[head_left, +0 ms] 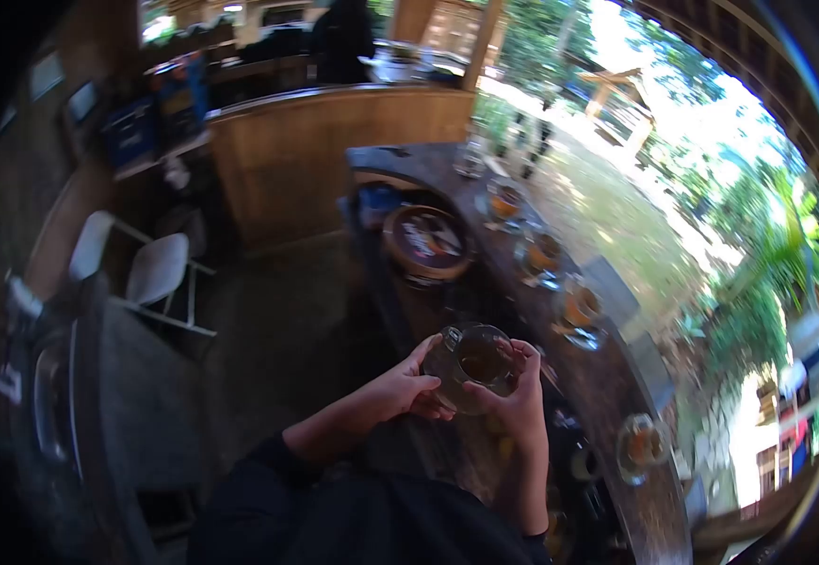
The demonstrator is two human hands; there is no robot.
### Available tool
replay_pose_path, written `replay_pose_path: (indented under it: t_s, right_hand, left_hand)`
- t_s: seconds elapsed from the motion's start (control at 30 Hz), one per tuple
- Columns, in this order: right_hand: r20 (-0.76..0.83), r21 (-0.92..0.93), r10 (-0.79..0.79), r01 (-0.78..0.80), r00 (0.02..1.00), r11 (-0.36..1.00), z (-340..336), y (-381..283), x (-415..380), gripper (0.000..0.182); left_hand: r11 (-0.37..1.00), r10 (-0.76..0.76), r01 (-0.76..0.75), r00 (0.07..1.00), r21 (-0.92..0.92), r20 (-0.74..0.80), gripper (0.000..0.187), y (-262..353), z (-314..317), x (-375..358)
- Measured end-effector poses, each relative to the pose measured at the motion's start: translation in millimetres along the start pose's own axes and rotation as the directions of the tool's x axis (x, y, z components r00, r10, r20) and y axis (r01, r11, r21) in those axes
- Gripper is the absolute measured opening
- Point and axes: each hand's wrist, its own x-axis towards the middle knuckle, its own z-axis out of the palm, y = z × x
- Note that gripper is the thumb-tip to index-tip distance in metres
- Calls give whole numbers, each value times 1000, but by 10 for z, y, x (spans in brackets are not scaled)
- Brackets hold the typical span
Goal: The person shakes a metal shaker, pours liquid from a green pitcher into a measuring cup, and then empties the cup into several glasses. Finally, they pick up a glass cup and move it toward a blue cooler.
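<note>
Between my hands is a clear glass cup (pixel 486 358) with dark liquid in it, on a glass saucer (pixel 445 369). My left hand (pixel 416 384) grips the saucer's left edge, thumb on top. On the other side my right hand (pixel 515 381) is closed around the cup and the saucer's right edge. Along the wooden counter (pixel 607 395) stand several similar cups on saucers, among them a cup of amber drink (pixel 581 306) and another amber cup (pixel 543 252). A further cup (pixel 643 444) sits nearer me on the right.
A round tin (pixel 426 243) with a printed lid lies on a lower shelf inside the counter. To the left are a white folding chair (pixel 157 268) and a sink (pixel 51 405). A wooden partition (pixel 334 155) stands ahead, with a dark-clothed person (pixel 343 42) behind it.
</note>
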Motion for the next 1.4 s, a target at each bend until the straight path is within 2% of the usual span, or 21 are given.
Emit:
replay_pose_path:
  t_s: [0.13,0.33,0.4,0.6,0.7,0.83,0.97,1.13,1.2,1.23,1.3,1.4]
  right_hand:
    - [196,125,-82,58,977,991,726,-54,298,77]
    - [436,144,-154,100,887,984,1916,-269,570,87]
    - [539,148,-183,122,822,981,2295,-381,638,88]
    - [665,216,-306,216,681,952,3357,-642,848,87]
    - [712,230,-321,223,625,947,3787,-803,952,87]
    - [760,313,-356,175,544,934,4353,-955,1151,86]
    - [789,344,-383,171,480,923,4897,-1002,1520,86]
    - [831,307,-354,176,430,935,5511,-998,2200,86]
    - [840,330,-397,232,370,915,5767,-1019,2540,86]
    - [838,334,-400,230,371,914,5900,-1042,2719,86]
    - [880,291,-367,270,301,918,6169,-1072,3056,86]
    - [890,325,-388,267,237,907,6589,-1084,3542,86]
  left_hand:
    - [977,190,-201,972,-68,-135,70,81,-495,-571]
    - [939,318,-344,872,-3,-373,73,284,-1111,-1511]
    - [906,399,-422,820,39,-411,75,313,-1364,-1790]
    - [844,500,-524,692,115,-521,77,414,-2023,-2465]
    - [861,453,-499,664,98,-596,77,588,-2146,-2783]
    - [811,484,-580,595,74,-642,78,700,-2510,-3037]
    - [805,464,-589,546,74,-698,76,986,-2835,-3170]
    - [807,416,-587,488,64,-767,73,1415,-3493,-3054]
    - [828,384,-556,473,70,-793,71,1651,-3773,-3008]
    - [830,384,-553,471,73,-794,71,1786,-3911,-2989]
    - [836,347,-546,460,47,-817,70,2009,-4190,-2948]
    - [834,350,-549,437,63,-828,70,2310,-4654,-2875]
